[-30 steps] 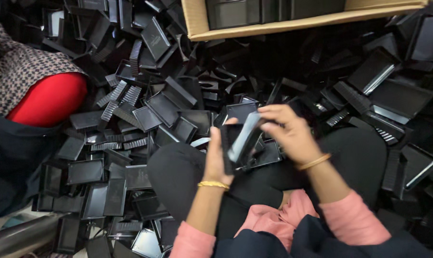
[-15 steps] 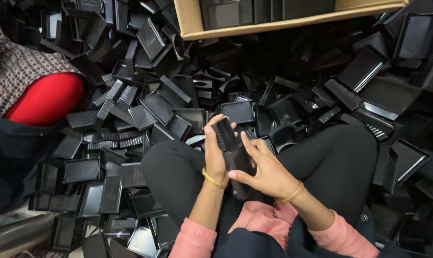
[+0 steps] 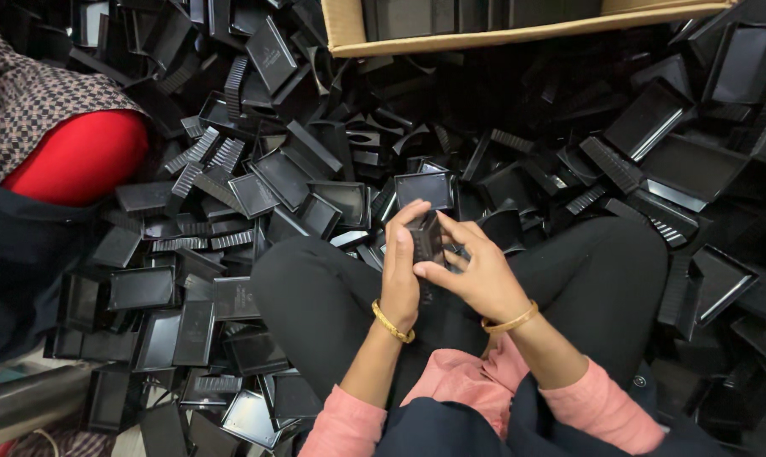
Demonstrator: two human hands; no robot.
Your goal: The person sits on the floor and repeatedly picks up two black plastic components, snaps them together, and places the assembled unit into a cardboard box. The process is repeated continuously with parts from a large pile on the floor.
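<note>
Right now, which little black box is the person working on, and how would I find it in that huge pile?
Start at the person's black-trousered lap at the bottom middle, ringed by a heap of loose black plastic trays. Just above the knees, the left hand and right hand meet around one small black plastic box. It alone is lifted off the pile and gripped from both sides.

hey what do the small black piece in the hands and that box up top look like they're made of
Black piece, held in both hands: likely moulded plastic, semi-matte, with ribbed sides.
Box: tan corrugated cardboard by its raw brown edge.
</note>
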